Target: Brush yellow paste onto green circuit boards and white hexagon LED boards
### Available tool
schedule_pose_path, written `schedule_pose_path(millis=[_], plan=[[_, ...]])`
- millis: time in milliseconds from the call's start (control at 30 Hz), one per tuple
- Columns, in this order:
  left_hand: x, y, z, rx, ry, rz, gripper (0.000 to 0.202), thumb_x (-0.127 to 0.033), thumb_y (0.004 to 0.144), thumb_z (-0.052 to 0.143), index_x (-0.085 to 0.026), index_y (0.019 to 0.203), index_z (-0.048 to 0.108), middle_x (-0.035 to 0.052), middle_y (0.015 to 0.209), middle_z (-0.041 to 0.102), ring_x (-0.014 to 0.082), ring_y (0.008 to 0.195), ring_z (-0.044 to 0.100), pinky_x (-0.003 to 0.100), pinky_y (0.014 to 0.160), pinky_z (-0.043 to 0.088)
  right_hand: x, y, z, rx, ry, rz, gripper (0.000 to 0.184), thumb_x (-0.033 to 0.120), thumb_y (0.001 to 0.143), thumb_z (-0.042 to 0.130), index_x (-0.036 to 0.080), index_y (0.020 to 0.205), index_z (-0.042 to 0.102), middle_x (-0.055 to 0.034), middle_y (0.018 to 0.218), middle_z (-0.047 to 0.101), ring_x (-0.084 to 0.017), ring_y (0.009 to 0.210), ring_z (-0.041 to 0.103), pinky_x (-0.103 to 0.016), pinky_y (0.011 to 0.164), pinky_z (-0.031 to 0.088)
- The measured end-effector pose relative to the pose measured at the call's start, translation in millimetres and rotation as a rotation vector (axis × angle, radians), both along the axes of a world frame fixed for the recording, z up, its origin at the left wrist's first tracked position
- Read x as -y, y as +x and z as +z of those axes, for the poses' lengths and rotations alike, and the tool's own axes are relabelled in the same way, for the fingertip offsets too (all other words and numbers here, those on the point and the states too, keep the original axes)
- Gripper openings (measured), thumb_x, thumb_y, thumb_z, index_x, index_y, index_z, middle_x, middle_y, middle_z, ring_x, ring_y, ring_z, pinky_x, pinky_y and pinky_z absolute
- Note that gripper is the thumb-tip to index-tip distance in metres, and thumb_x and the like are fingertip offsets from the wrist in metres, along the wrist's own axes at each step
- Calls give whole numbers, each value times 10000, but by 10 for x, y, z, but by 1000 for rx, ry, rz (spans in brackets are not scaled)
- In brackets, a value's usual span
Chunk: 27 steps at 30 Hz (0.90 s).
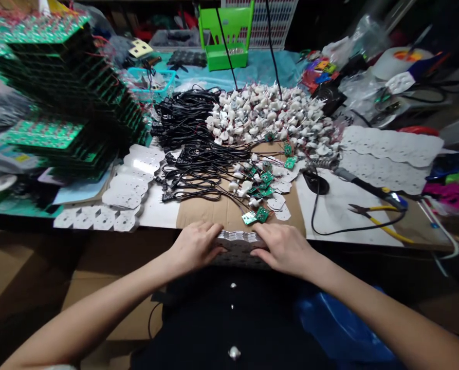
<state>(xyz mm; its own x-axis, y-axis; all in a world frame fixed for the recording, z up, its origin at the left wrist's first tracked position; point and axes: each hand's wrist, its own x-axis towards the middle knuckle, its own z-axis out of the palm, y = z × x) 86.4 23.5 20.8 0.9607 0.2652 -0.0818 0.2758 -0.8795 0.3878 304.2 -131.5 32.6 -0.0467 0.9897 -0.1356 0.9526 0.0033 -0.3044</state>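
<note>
My left hand [197,244] and my right hand [281,245] grip opposite ends of a stack of perforated metal sheets [237,236] at the table's front edge. Fingers lie over the top and thumbs press from below. The stack is tilted, its layered wavy edges facing up and its holed face toward me. Just beyond it, small green circuit boards [262,213] with white parts wired to them lie on a cardboard sheet [202,210]. A few loose pale plates [281,210] rest beside them.
Black power cords [198,154] and a heap of white components [268,113] lie behind. Tall circuit-board stacks [55,87] stand left, near more perforated sheets [131,177]. To the right are a soldering iron [368,187], yellow-handled cutters [379,218] and another sheet stack [391,154]. A green box [227,54] stands behind.
</note>
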Motion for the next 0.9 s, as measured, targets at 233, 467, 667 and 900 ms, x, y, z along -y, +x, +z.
schedule_pose_path(millis=[233, 467, 667, 900], plan=[[8, 120, -53, -121, 65, 26, 157, -274, 871, 590, -168, 986, 581, 89, 897, 655, 262, 862, 626, 363, 713, 471, -93, -46, -90, 74, -22, 2, 257, 349, 851, 701, 176, 968, 550, -49, 858, 678, -208, 811, 618, -291, 652, 339], [277, -31, -480, 99, 236, 163, 148, -270, 888, 539, -185, 984, 611, 83, 877, 670, 248, 798, 579, 385, 705, 407, 101, -174, -409, 192, 207, -22, 187, 225, 781, 624, 156, 953, 598, -74, 843, 652, -222, 809, 552, -339, 704, 311], [418, -191, -443, 181, 286, 153, 177, -229, 901, 520, -188, 1049, 609, 83, 910, 691, 240, 790, 581, 381, 699, 401, 244, -306, -336, 240, 232, -47, 150, 194, 774, 583, 171, 919, 613, -69, 796, 637, -223, 773, 525, -356, 692, 302], [250, -151, 73, -78, 116, -116, 82, -253, 870, 614, -176, 894, 625, 58, 831, 661, 223, 747, 609, 338, 668, 428, 263, -313, -54, 273, 69, 130, 43, 134, 832, 574, 167, 829, 601, -74, 773, 654, -185, 660, 541, -329, 580, 274]])
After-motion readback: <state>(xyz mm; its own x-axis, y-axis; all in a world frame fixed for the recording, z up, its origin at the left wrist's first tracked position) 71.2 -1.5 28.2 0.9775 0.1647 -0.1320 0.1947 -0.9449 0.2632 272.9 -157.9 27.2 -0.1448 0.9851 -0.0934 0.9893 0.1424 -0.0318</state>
